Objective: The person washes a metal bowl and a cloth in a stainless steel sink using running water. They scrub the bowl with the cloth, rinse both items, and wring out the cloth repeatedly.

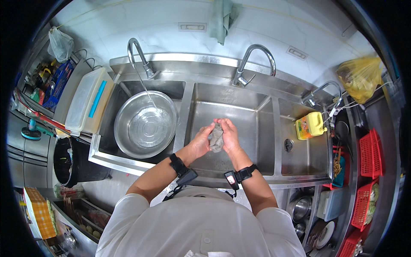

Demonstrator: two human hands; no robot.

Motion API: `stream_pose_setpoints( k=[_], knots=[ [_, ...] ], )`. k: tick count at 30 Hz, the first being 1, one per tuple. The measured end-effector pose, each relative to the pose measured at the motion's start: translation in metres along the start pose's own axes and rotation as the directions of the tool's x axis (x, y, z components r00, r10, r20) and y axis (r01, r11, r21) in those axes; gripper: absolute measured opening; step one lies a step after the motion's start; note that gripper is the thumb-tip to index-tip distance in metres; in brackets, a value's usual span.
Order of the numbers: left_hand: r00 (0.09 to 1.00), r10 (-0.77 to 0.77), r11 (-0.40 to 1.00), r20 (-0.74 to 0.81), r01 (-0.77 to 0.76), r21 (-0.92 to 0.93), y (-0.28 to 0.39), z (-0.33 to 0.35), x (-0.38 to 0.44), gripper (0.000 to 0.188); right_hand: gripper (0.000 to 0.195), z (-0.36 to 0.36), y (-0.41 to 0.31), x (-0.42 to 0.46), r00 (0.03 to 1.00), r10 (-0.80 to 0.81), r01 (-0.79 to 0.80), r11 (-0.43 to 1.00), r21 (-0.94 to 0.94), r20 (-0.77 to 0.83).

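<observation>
Both of my hands are over the middle basin of a three-basin stainless steel sink. Between them is a bunched grey cloth. My left hand grips its left side, and my right hand is closed around its right side. In the left basin sits a large round metal bowl with water in it. A thin stream runs into the bowl from the left faucet. The middle faucet stands behind the middle basin, and no stream shows from it.
A yellow plastic jug stands in the right basin beside the drain. A lidded plastic box is left of the sink, above a black bin. Red baskets line the right side. A green cloth hangs on the wall.
</observation>
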State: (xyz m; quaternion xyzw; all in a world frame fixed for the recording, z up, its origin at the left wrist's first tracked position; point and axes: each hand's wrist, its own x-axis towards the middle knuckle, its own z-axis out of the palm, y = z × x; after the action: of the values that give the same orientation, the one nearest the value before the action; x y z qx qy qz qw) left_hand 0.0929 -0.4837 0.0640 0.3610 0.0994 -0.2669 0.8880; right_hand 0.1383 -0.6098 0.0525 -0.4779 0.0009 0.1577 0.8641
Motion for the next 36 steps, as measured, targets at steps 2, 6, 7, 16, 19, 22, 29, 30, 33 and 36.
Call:
stream_pose_setpoints(
  k=[2, 6, 7, 16, 19, 22, 29, 30, 33, 36],
  knots=[
    [0.993, -0.117, 0.993, 0.019, 0.117, -0.005, 0.007, 0.005, -0.007, 0.052, 0.014, 0.006, -0.001, -0.001, 0.995, -0.019, 0.034, 0.986, -0.163, 0.093],
    [0.952, -0.283, 0.951, 0.116, 0.263, 0.162, 0.017, -0.007, -0.011, 0.046, 0.015, 0.008, -0.013, -0.003, 0.986, 0.123, -0.075, 0.928, -0.365, 0.111],
    [0.956, -0.282, 0.937, 0.087, 0.254, 0.240, 0.017, -0.010, -0.011, 0.043, 0.015, 0.007, -0.013, -0.002, 0.984, 0.137, -0.079, 0.905, -0.418, 0.111],
    [0.953, -0.292, 0.814, -0.087, 0.295, 0.500, 0.040, -0.016, -0.006, 0.015, 0.035, -0.011, -0.017, 0.006, 0.927, -0.015, 0.271, 0.719, -0.640, 0.375],
    [0.935, -0.354, 0.850, 0.010, 0.318, 0.420, 0.052, -0.009, -0.014, 0.008, 0.065, 0.006, -0.051, -0.022, 0.807, 0.001, 0.533, 0.429, -0.729, 0.590],
    [0.881, -0.460, 0.811, 0.112, 0.366, 0.456, 0.055, 0.003, -0.011, 0.006, 0.083, 0.022, -0.058, -0.031, 0.682, -0.016, 0.723, 0.170, -0.670, 0.732],
    [0.897, -0.433, 0.550, -0.091, 0.343, 0.761, 0.066, 0.009, -0.001, 0.011, 0.076, 0.020, -0.053, -0.016, 0.762, 0.118, 0.646, -0.201, -0.737, 0.636],
    [0.912, -0.397, 0.540, -0.103, 0.322, 0.777, 0.068, 0.013, 0.000, 0.013, 0.077, 0.020, -0.050, -0.014, 0.778, 0.121, 0.624, -0.262, -0.736, 0.616],
    [0.936, -0.328, 0.462, -0.130, 0.279, 0.842, 0.067, 0.022, 0.000, 0.013, 0.073, 0.016, -0.041, -0.006, 0.811, 0.130, 0.575, -0.353, -0.738, 0.570],
    [0.960, -0.255, 0.193, -0.114, 0.166, 0.967, 0.067, 0.016, 0.013, 0.023, 0.062, 0.012, -0.034, 0.000, 0.833, 0.112, 0.542, -0.362, -0.759, 0.541]
  ],
)
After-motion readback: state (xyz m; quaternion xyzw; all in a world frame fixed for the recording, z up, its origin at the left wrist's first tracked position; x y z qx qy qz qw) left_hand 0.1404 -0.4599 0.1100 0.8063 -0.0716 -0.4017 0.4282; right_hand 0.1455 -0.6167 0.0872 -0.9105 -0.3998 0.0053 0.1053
